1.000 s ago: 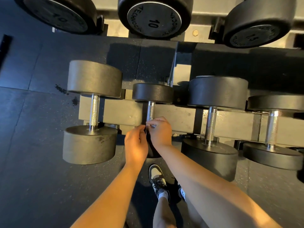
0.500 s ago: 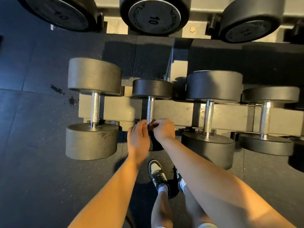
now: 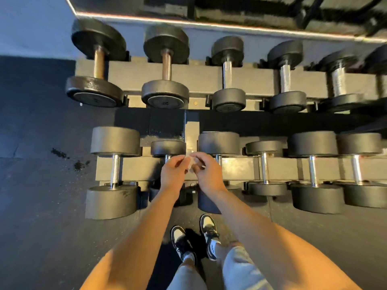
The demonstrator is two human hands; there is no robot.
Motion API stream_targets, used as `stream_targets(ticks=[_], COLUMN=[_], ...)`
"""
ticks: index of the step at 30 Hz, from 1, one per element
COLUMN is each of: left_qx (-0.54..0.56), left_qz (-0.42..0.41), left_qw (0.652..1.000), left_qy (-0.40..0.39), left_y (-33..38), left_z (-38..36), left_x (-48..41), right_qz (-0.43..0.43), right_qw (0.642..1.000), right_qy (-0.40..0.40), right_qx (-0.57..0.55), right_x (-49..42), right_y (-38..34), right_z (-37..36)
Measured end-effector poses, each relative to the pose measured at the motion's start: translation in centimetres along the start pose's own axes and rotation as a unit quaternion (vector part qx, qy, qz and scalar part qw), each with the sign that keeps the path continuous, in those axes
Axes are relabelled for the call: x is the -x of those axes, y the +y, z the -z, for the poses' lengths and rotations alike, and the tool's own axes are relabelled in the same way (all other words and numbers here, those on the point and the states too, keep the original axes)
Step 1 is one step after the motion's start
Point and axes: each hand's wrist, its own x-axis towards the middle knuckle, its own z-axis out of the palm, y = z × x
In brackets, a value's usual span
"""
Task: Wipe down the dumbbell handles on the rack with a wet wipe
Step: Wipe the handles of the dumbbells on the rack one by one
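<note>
A two-tier dumbbell rack (image 3: 240, 170) stands in front of me with several black dumbbells on each tier. My left hand (image 3: 173, 174) and my right hand (image 3: 207, 174) are raised together over the lower tier, between a small dumbbell (image 3: 168, 147) and the larger dumbbell to its right (image 3: 218, 143). Both hands pinch a small white wet wipe (image 3: 191, 162) between their fingertips. The small dumbbell's metal handle is mostly hidden behind my left hand. A big dumbbell with a bare metal handle (image 3: 115, 171) lies at the lower tier's left end.
The upper tier holds a row of dumbbells (image 3: 166, 68) with metal handles. A wall mirror (image 3: 230, 11) runs above the rack. Dark rubber floor (image 3: 41, 206) with black crumbs lies on the left. My shoes (image 3: 192, 235) stand close to the lower tier.
My head tilted up, so the upper tier and mirror came into view. Both hands lifted off the small dumbbell's near end and now hold the wipe between them, higher up.
</note>
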Motion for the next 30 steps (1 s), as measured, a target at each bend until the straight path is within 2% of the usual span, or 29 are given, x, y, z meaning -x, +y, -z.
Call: stream_targets(ticks=[3,5,7,9,13,15,18,22,24,27,30], left_qx=[-0.002,0.094,0.121,0.095,0.065,0.048,-0.001,-0.036,0.0,0.118,0.155], left_qz=[-0.025,-0.034,-0.026,-0.021,-0.072,-0.093,-0.12,-0.133,-0.105,-0.062,-0.073], left_qw=[1.0,0.995,0.992,0.995,0.994,0.993,0.99,0.973,0.979,0.987,0.981], left_qy=[0.017,0.006,0.005,0.027,0.049,0.048,0.073,0.184,0.174,0.093,0.096], left_y=[4.0,6.1,8.0,9.8,12.6,13.9,15.2,16.2,16.5,17.4,18.0], left_z=[-0.9,-1.6,-2.7,-4.2,-7.2,-8.5,-10.4,-13.4,-14.9,-17.0,-18.1], left_x=[1.2,1.8,2.0,2.3,2.3,2.1,1.5,0.8,0.7,1.1,0.6], right_qz=[0.025,0.032,0.04,0.028,-0.057,-0.067,-0.04,-0.023,-0.004,0.019,0.03], right_qw=[0.998,0.994,0.992,0.991,0.976,0.968,0.976,0.989,0.989,0.987,0.987], right_qy=[0.056,0.102,0.118,0.097,0.028,-0.001,-0.021,-0.003,-0.009,-0.029,-0.041], right_qx=[0.032,0.005,-0.035,-0.084,-0.207,-0.243,-0.215,-0.145,-0.151,-0.158,-0.153], right_x=[0.3,0.3,0.1,-0.5,-2.5,-3.5,-5.2,-7.4,-7.9,-8.3,-9.1], right_y=[-2.4,-3.3,-3.6,-3.6,-4.5,-5.0,-4.6,-4.2,-4.2,-4.4,-4.4], right_z=[3.5,5.7,7.7,9.6,13.6,15.8,18.1,20.5,21.4,22.4,23.3])
